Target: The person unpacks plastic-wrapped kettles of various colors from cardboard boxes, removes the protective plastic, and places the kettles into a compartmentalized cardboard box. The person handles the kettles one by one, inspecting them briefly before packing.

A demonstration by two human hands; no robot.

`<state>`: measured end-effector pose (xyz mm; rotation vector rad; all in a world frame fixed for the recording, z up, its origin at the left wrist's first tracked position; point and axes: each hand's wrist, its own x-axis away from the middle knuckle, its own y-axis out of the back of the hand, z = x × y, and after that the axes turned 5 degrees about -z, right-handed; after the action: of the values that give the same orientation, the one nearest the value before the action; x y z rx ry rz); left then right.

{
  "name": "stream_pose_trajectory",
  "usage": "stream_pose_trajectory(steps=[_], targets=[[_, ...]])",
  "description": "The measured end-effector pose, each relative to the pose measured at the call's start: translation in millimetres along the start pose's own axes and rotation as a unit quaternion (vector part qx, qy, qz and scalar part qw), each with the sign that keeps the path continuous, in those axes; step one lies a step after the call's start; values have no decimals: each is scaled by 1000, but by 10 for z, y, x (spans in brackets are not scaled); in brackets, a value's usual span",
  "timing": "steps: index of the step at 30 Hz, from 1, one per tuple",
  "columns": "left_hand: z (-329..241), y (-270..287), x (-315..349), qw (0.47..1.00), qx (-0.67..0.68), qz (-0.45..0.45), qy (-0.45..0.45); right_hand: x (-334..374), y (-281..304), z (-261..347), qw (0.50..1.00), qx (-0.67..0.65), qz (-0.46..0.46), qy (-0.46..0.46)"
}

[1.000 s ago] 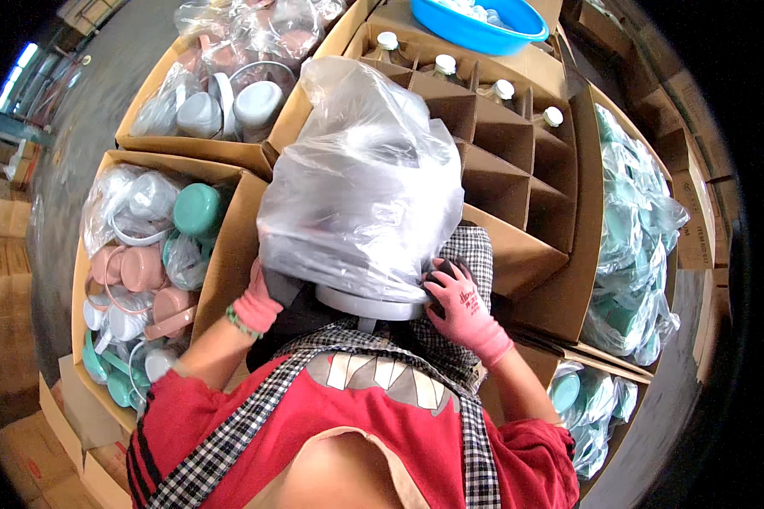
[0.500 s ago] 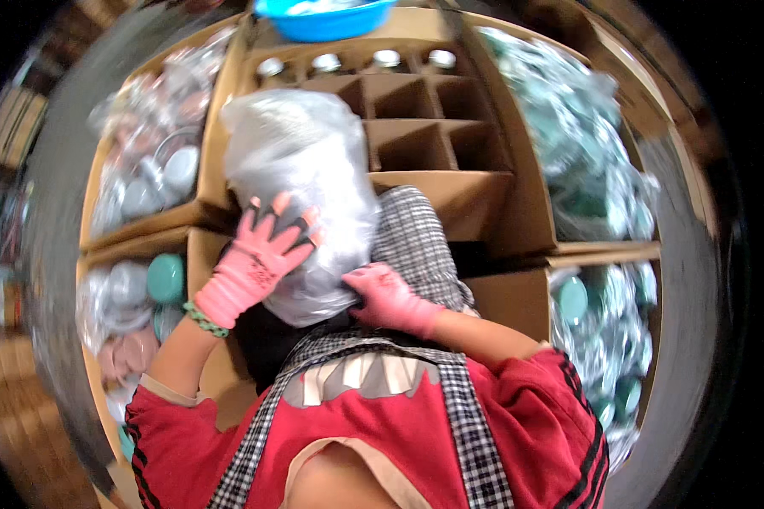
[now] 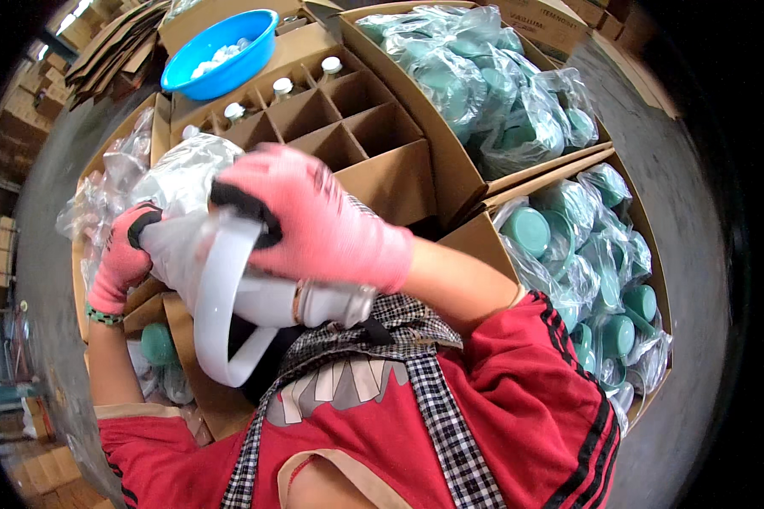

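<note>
A white flask (image 3: 267,301) with a large curved handle and a silvery threaded neck lies tilted across my lap, its neck end pointing right. A clear plastic bag (image 3: 187,174) covers its far left part, while the handle and neck are out of the plastic. My right hand (image 3: 314,216), in a pink glove with black fingertips, is closed around the flask near the top of its handle, slightly blurred. At the left, my left hand (image 3: 126,254), gloved alike, grips the bunched bag. The right palm's underside and part of the flask are hidden.
Ahead stands a divided cardboard box (image 3: 390,182) with several silver-capped bottles in its far row. A blue basin (image 3: 225,59) holding small clear pieces sits beyond. Boxes of bagged green parts (image 3: 530,231) line the right; bagged pink parts (image 3: 127,165) are at the left.
The flask's handle and neck have come out of the bag. My right hand has moved up and left onto the flask; my left hand has moved left, closing on the plastic. The view has turned.
</note>
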<state>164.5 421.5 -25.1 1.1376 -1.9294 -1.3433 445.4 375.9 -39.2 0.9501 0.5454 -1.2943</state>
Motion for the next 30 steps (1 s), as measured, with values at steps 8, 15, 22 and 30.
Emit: stream_pose_trajectory(steps=[8,15,22,30], targets=[[-846,-691,372,974,-134,78,-164,278,-135,122,992,6,126,-19],[-94,-673,388,960,-67,-191,-196,226,336,-82,981,-82,33,-173],[457,51,528,849,264,-442,116,813,206,-597,936,11,-26,-351],[584,-7,1239,700,388,-582,141,1031,-1608,-1222,732,200,604,-245]])
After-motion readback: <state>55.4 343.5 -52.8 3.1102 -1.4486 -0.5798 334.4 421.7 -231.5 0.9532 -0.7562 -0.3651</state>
